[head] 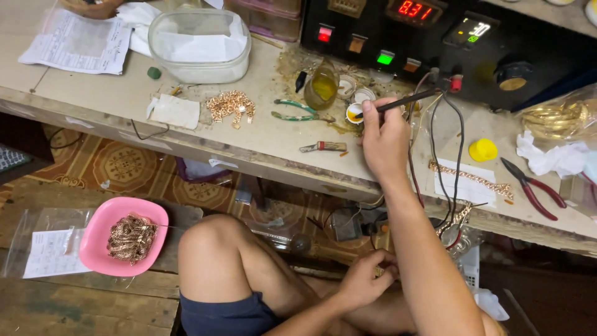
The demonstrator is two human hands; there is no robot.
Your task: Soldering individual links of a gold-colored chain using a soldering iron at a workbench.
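My right hand [384, 140] is raised over the workbench and grips a thin dark pen-like tool [398, 102] whose tip dips into a small white cup of yellow liquid [354, 112]. A cable runs from the tool toward the black power unit [448, 43]. Down by my lap, my left hand [367, 277] is closed around a small gold chain piece that is mostly hidden by the fingers. A gold chain [472, 180] lies on white paper just right of my right forearm. A glass jar of yellow liquid [321, 87] stands beside the small cups.
A pile of gold links [231, 106], green-handled pliers [297, 111], a clear plastic tub [199, 46] and papers [78, 43] lie on the left of the bench. Red-handled pliers [532, 186], a yellow cap [482, 150] and bagged bangles [559, 118] are at right. A pink bowl of chains [124, 236] sits on a low wooden bench.
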